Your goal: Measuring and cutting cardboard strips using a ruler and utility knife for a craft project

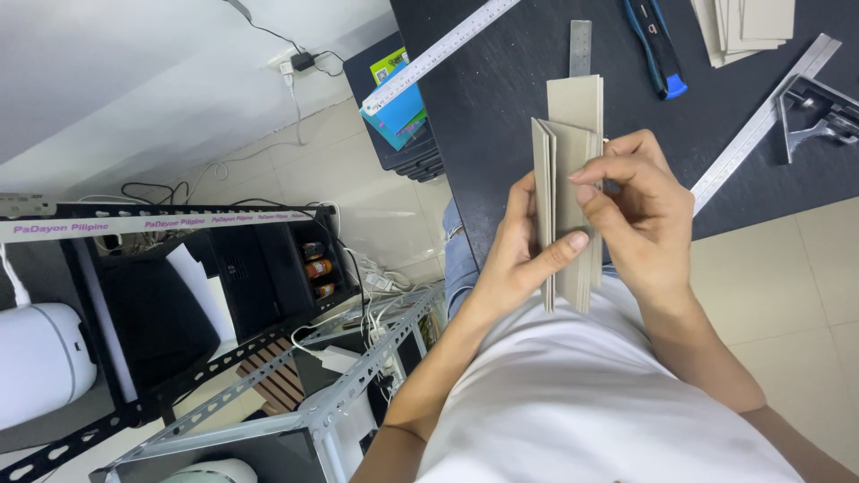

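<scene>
Grey cardboard strips (569, 215), flat rectangular pieces stood on edge in a small stack, sit between your two hands just above your white shirt (573, 394), over the near edge of the black table (501, 107).

Your left hand (517, 259) cups the stack from below and behind, thumb pressed across the front face, fingers curled round the back. Your right hand (640, 215) is bent over the right side, its fingertips pinching the edges of the outer strips. The leaves fan apart slightly at the top, so the stack is not squared. To handle it well, I judge you should keep the left thumb firm as the clamp and let only the right fingertips work the edges, one leaf at a time. Press too hard and the thin board may bow.

Beyond your hands, a short steel rule (581, 46) lies on the table, touching or just under the top of the strips. A long steel ruler (438, 55) runs off the table's left edge, a blue-and-black utility knife (658, 49) lies further out, more grey card pieces (747, 27) are piled at the far side, and a metal square (787, 112) lies at the right.
</scene>
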